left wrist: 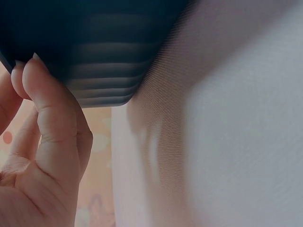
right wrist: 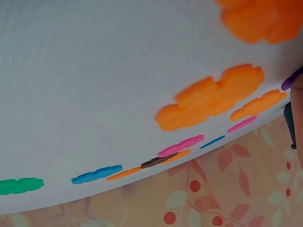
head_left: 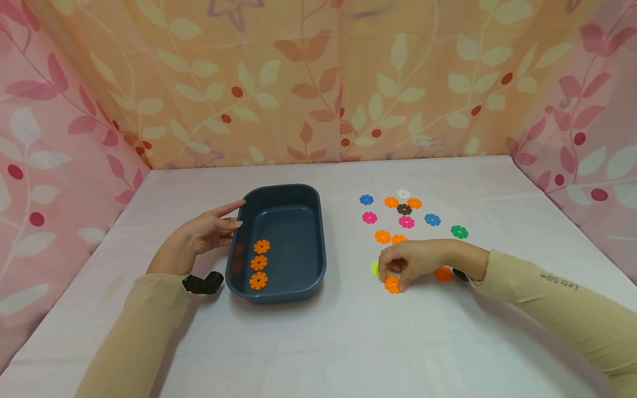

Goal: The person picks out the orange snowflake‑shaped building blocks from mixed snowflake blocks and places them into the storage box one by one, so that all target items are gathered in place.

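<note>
Orange disc sits pinched in the right hand; the left hand grips a dark blue tub by its rim.

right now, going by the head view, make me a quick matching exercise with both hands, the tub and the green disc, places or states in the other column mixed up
Column one
1. Left hand
2. Right hand
3. Dark blue plastic tub
4. Green snowflake disc

Column two
A. Has three orange snowflake discs lying inside, in a row
B. Farthest right of all the discs
C. Pinching an orange snowflake disc
D. Gripping the tub's rim

Right pairs: 1-D, 2-C, 3-A, 4-B
</note>
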{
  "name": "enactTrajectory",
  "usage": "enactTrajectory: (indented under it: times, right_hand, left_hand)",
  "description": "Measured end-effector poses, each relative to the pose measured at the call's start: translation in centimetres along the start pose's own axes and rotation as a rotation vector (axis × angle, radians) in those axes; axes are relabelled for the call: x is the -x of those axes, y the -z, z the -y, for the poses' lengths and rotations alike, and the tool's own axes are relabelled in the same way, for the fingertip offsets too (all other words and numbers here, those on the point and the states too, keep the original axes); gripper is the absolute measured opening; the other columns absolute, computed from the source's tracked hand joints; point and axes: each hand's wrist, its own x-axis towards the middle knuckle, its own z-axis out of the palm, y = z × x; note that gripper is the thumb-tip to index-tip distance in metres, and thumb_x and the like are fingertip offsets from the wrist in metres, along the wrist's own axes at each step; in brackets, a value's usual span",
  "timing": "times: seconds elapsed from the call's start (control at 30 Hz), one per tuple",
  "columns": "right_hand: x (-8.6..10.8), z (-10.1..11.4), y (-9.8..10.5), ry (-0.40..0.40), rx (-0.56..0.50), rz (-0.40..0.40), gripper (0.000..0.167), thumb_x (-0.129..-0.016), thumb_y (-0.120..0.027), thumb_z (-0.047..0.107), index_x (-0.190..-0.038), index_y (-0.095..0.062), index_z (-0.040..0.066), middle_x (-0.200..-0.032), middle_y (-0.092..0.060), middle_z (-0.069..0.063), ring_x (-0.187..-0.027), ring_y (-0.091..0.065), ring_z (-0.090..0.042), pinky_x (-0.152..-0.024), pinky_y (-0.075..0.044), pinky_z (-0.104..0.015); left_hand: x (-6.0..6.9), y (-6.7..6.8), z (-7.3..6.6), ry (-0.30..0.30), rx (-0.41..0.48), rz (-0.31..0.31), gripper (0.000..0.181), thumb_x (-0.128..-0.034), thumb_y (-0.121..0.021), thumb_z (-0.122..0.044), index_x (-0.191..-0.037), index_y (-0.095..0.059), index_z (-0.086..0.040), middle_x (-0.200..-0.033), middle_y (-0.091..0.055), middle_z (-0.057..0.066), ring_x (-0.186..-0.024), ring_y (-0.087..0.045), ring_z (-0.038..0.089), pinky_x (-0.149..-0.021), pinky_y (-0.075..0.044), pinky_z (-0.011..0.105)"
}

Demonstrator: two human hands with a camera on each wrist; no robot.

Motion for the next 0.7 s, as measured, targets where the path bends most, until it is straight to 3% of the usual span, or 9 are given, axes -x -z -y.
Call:
enactTrajectory:
  times: [0.17,0.43,0.6,0.7]
  right_hand:
    - [0.2,0.3,-0.1,-0.018,-0.023,-0.025,0.022,-0.081,-0.078,0.007,-0.093,-0.061,0.015,-0.084,-0.050,0.001,-0.079,-0.047,-0.016,-0.066,-0.037,-0.021]
    - [0.4,0.8,-0.1,-0.123,-0.067,-0.093,0.018,-0.084,-0.075,0.007,-0.084,-0.057,0.011,-0.077,-0.055,0.000,-0.071,-0.049,-0.017,-0.062,-0.039,-0.021]
    - [0.3,1.0,0.5,-0.158,-0.086,-0.121,0.015,-0.085,-0.073,0.004,-0.083,-0.059,0.009,-0.077,-0.056,-0.001,-0.075,-0.052,-0.018,-0.064,-0.044,-0.023]
    - [0.1,1.3,1.0,-0.170,-0.157,-0.131,0.011,-0.086,-0.071,0.002,-0.087,-0.061,0.006,-0.077,-0.056,-0.003,-0.076,-0.055,-0.020,-0.067,-0.047,-0.026]
  left_hand:
    - [0.0,0.0,0.0,-0.005,0.006,0.008,0.073,-0.0964,-0.054,0.003,-0.156,-0.020,-0.020,-0.091,-0.064,0.000,-0.072,-0.062,0.015,-0.071,-0.053,0.028]
    - [-0.1,0.0,0.0,-0.002,0.001,0.001,0.072,-0.0963,-0.055,0.003,-0.156,-0.021,-0.020,-0.091,-0.064,0.000,-0.072,-0.061,0.015,-0.071,-0.053,0.028]
    - [0.0,0.0,0.0,-0.004,0.013,0.003,0.073,-0.0959,-0.055,0.003,-0.156,-0.021,-0.020,-0.091,-0.064,0.000,-0.072,-0.061,0.015,-0.071,-0.053,0.028]
    - [0.0,0.0,0.0,-0.006,0.015,0.007,0.072,-0.0962,-0.054,0.003,-0.156,-0.021,-0.020,-0.091,-0.064,0.000,-0.071,-0.061,0.015,-0.070,-0.053,0.027]
